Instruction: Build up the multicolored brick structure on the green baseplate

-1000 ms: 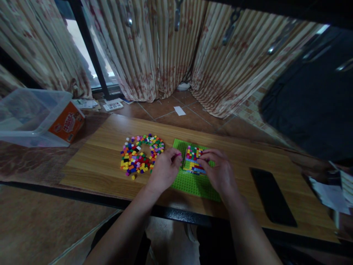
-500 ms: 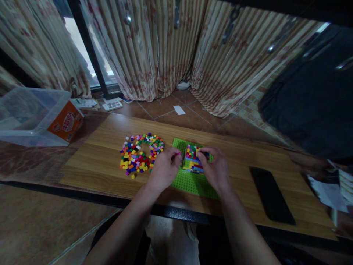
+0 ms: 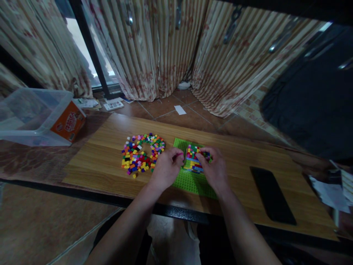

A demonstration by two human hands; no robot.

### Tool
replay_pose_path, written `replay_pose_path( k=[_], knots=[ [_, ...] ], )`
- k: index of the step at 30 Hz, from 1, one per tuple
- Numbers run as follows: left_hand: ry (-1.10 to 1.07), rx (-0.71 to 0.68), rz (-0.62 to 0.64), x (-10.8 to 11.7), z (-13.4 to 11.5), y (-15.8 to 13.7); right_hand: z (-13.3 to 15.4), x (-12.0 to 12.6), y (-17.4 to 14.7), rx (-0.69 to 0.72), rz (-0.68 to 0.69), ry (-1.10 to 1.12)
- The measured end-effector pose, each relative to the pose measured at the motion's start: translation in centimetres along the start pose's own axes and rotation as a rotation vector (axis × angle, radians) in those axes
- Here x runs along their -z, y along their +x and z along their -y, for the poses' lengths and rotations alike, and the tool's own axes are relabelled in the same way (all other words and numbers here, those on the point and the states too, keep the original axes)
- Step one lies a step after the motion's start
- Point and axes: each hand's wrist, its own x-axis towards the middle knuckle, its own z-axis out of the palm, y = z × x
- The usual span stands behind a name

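Observation:
A green studded baseplate (image 3: 190,183) lies on the wooden board. On it stands a low block of many-coloured toy bricks (image 3: 193,162), with rows of blue, yellow and red on its near side. My left hand (image 3: 167,167) is closed in a pinch on a small pink toy brick (image 3: 180,154), just left of that block. Over the block's right side is my right hand (image 3: 215,165), thumb and forefinger closed together at its top. Whatever lies between those fingertips is too small and covered to make out.
Loose coloured bricks (image 3: 140,159) lie in a ring-shaped pile left of the baseplate. A black phone-like slab (image 3: 272,195) lies to the right. At the far left stands a clear plastic bin (image 3: 35,138) with an orange label. Papers (image 3: 329,193) sit at the right edge.
The whole view has shifted slightly. My right thumb and forefinger have moved a little at the block's top; my left hand keeps its pinch on the pink toy brick.

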Motion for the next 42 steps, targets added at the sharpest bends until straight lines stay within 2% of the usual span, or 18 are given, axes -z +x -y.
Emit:
replay_pose_path(
  k=[5,10,16,24,28,33,39,42],
  knots=[
    [-0.184,0.107,0.029,-0.2,-0.6,0.1,0.0,0.4,-0.1,0.042,0.012,-0.014],
    [-0.335,0.198,0.039,-0.3,-1.4,0.0,1.6,0.9,-0.6,0.17,-0.071,0.015],
    [-0.436,0.171,0.065,-0.5,-1.9,0.0,3.4,0.4,-1.4,0.234,0.046,0.075],
    [-0.397,0.057,0.046,-1.1,-2.3,-0.3,3.6,-0.1,-1.5,0.137,0.039,0.225],
    [-0.38,0.065,0.073,-1.1,-2.1,-0.3,3.4,0.4,-1.3,0.116,0.028,0.242],
    [-0.354,0.098,0.09,-0.8,-1.9,-0.3,1.5,1.8,-0.3,0.105,-0.019,0.212],
    [-0.293,0.145,0.007,-0.6,-1.2,0.0,-0.3,3.5,0.2,0.146,0.16,0.052],
    [-0.241,0.181,-0.041,-0.6,-0.8,0.2,-0.3,3.8,0.1,0.174,0.202,0.0]
  ],
)
